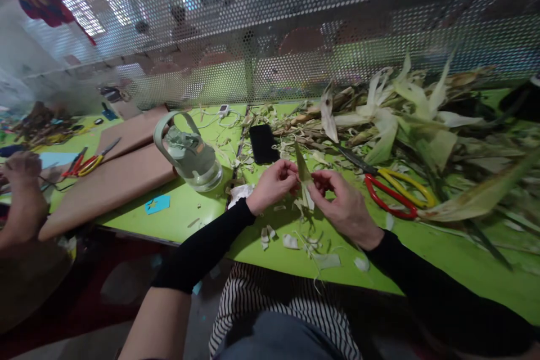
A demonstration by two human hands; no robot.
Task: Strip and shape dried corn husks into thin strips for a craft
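Note:
Between my two hands a narrow piece of green corn husk [304,171] stands up, its tip pointing away from me. My left hand [275,184] pinches it from the left with thumb and forefinger. From the other side, my right hand [343,205] closes its fingertips on the same husk near its lower, paler end. Below them small husk scraps [290,242] lie scattered on the green table [248,239]. Just beyond my left hand lies a black phone [264,144]. Scissors [392,185] with red and yellow handles rest right of my right hand.
A heap of corn husks [422,118] covers the right side. On the left stand a pale green water bottle [189,152] and brown paper [122,180], with another pair of scissors [95,163] on it. A co-worker's hand [23,169] shows far left. Perforated metal [270,28] rises behind.

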